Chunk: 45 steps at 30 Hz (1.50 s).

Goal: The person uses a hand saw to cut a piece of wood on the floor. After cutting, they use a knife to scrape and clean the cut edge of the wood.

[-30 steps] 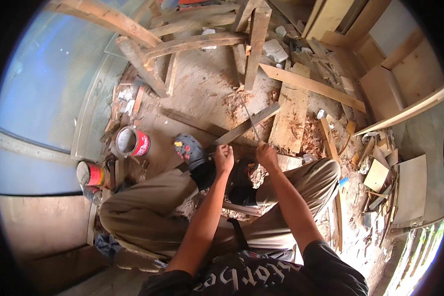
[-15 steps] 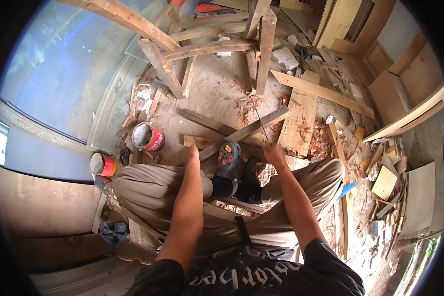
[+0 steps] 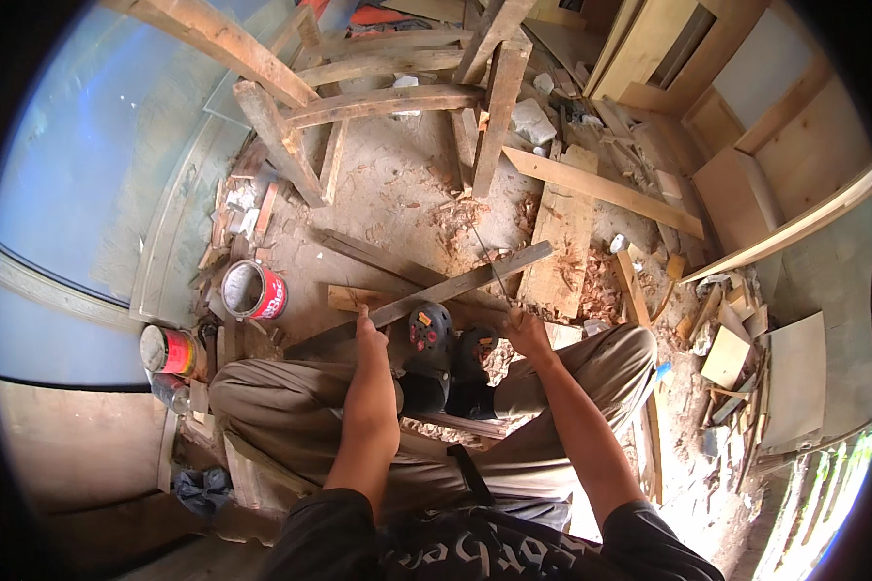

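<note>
At far left, two open red-and-white metal paint tins (image 3: pixel 254 290) stand on the dusty floor (image 3: pixel 397 194). The left hand (image 3: pixel 368 329) has its grip closed around the near end of a long grey weathered wooden slat (image 3: pixel 455 286), which runs slanting up to the right across a pale wooden block (image 3: pixel 354 298). Dark shoes (image 3: pixel 443 339) rest just behind the slat. The right hand (image 3: pixel 525 331) is curled shut on a thin metal rod (image 3: pixel 489 266), its tip touching the slat. A broad pale plank (image 3: pixel 562 242) lies beyond.
</note>
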{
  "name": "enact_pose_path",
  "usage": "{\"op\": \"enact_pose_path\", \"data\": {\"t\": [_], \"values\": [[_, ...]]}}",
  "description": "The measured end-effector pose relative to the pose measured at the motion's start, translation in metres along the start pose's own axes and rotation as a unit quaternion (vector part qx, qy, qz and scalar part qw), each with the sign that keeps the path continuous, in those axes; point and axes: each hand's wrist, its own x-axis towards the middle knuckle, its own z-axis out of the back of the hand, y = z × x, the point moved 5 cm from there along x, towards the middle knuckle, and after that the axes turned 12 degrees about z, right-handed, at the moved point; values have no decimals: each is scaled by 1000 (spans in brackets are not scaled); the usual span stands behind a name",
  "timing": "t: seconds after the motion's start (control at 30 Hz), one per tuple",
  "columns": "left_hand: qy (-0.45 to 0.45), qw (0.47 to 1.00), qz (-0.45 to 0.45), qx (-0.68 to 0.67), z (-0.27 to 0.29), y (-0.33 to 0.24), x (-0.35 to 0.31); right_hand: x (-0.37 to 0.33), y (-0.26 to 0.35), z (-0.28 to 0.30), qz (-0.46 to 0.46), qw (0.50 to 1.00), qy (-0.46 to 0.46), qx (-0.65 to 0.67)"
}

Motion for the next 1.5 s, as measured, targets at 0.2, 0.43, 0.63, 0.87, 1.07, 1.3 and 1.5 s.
{"op": "enact_pose_path", "data": {"t": [0.2,0.43,0.63,0.87,1.07,1.3,1.5], "values": [[116,992,-12,-52,-18,-2,-8,-4,-8,8,-57,998,7,-2],[199,950,-152,-185,-68,-32,-107,-9,-10,0,-88,988,102,-80],[316,857,-390,-120,-87,-126,-230,15,33,-16,-7,993,60,-97],[426,745,-511,51,-92,-147,-411,16,114,-17,-22,977,-144,158],[432,726,-536,17,-86,-162,-404,9,165,-80,-102,909,-137,380],[398,743,-537,32,-76,-164,-401,18,188,-60,-24,932,-165,322],[395,745,-537,21,-66,-162,-396,34,190,-38,-58,948,-165,266]]}}
